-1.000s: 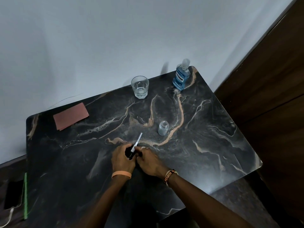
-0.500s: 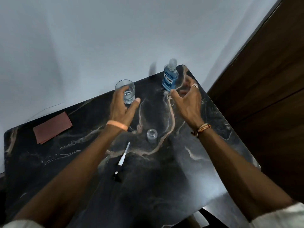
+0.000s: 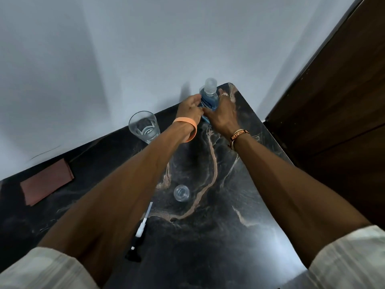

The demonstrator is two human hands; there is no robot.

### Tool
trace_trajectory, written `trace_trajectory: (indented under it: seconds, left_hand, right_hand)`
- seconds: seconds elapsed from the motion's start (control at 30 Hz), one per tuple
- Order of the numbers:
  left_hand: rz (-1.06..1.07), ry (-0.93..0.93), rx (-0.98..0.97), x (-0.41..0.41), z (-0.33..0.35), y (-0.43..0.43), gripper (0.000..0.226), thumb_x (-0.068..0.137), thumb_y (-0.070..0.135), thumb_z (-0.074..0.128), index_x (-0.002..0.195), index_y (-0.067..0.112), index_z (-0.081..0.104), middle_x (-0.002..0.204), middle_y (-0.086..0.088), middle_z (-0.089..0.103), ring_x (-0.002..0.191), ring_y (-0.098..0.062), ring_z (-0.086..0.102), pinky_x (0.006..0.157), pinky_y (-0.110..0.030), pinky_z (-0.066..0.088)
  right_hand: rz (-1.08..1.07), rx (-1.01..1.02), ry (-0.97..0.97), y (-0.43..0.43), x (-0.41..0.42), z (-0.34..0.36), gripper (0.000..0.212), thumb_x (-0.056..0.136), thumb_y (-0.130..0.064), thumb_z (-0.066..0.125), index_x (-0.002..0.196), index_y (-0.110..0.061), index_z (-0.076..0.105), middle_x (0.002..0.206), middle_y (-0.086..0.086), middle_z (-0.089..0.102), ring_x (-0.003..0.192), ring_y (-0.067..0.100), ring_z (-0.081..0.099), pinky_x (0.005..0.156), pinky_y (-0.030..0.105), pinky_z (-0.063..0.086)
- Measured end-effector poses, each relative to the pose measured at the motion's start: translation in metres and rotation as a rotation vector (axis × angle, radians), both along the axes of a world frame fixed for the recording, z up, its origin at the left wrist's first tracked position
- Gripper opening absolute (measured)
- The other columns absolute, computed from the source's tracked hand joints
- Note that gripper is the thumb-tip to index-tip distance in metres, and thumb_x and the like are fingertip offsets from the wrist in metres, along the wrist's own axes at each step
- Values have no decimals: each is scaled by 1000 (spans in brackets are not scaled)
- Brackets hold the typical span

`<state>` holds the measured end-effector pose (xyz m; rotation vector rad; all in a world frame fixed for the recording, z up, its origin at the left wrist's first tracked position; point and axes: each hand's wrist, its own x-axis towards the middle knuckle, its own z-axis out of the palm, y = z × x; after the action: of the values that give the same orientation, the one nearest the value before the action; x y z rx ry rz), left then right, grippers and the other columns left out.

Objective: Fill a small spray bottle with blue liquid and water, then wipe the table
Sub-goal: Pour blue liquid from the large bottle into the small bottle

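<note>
Both hands were on the blue bottle, which stood at the far corner of the table by the wall. The left hand curled its fingers round the left side; the right hand wrapped the right, apparently to steady it for lifting or uncapping. The cap was on. The spray bottle stood open mid-table, ready for filling, its pump lying nearby. The glass and cloth lay untouched.
</note>
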<state>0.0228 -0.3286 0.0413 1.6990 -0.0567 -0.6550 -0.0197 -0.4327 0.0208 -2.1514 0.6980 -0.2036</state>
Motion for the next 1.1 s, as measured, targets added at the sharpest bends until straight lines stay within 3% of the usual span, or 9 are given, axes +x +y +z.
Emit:
trace_trajectory:
  seconds: [0.1, 0.23, 0.4, 0.53, 0.63, 0.73, 0.9, 1.0, 1.1]
  left_hand:
    - [61, 33, -22, -3, 3, -4, 50, 90, -16, 40, 133, 7, 53, 141, -9, 53, 128, -24, 52, 108, -41, 43]
    - [55, 15, -37, -18, 6, -10, 44, 91, -13, 39, 126, 4, 59, 129, -13, 61, 118, -25, 60, 104, -42, 47]
    - [-43, -143, 61, -71, 10, -17, 48, 91, -4, 45, 135, 12, 51, 122, -10, 66, 113, -24, 62, 100, -44, 50]
    - [-163, -223, 141, -124, 5, -9, 60, 86, -9, 47, 140, 17, 47, 108, -11, 65, 103, -24, 62, 96, -40, 51]
    - [-199, -235, 144, -159, 1, 4, 57, 83, -11, 47, 134, 15, 54, 117, -15, 62, 105, -24, 61, 98, -38, 50]
    - [-201, -253, 197, -185, -6, 19, 54, 82, -7, 51, 130, 18, 57, 108, -12, 63, 96, -24, 62, 91, -40, 53]
    - [-253, -252, 223, -202, -9, 35, 61, 83, -10, 47, 135, 20, 51, 130, -7, 60, 116, -22, 59, 103, -39, 47]
    - [-301, -278, 258, -201, -8, 38, 64, 85, -9, 46, 141, 22, 46, 137, -6, 55, 121, -21, 56, 107, -36, 43]
    - [-278, -287, 277, -203, -2, 44, 64, 88, -3, 47, 145, 24, 39, 141, -9, 46, 116, -20, 55, 104, -38, 46]
  right_hand:
    - [-27, 8, -28, -2, -3, 0, 50, 87, -24, 72, 131, -11, 54, 129, 8, 63, 116, 27, 60, 97, 44, 51]
    - [-87, -44, -46, -3, -31, 8, 40, 90, -26, 68, 128, -15, 57, 124, 5, 67, 113, 25, 63, 96, 37, 52]
    - [-115, -22, -94, 3, -107, 23, 45, 90, -20, 70, 132, -13, 55, 126, 6, 66, 111, 20, 63, 87, 27, 50]
    - [-112, -40, -47, 16, -174, 33, 49, 89, -24, 71, 134, -15, 54, 126, 6, 65, 111, 21, 63, 90, 34, 53]
    - [-112, -52, -2, 31, -212, 33, 47, 89, -24, 71, 132, -16, 55, 126, 6, 65, 111, 23, 63, 91, 38, 53]
    - [-95, -62, 33, 44, -235, 23, 48, 89, -23, 72, 133, -14, 55, 126, 8, 65, 110, 25, 64, 86, 32, 51]
    - [-97, -91, 40, 54, -250, 9, 52, 88, -20, 73, 136, -15, 53, 125, 8, 66, 109, 25, 64, 83, 27, 47]
    - [-91, -68, 36, 53, -251, 11, 55, 87, -24, 73, 137, -18, 51, 126, 6, 66, 110, 24, 64, 87, 31, 51]
    - [-39, -76, 85, 52, -249, 18, 73, 81, -35, 78, 143, -16, 44, 133, 7, 61, 119, 25, 60, 95, 38, 52]
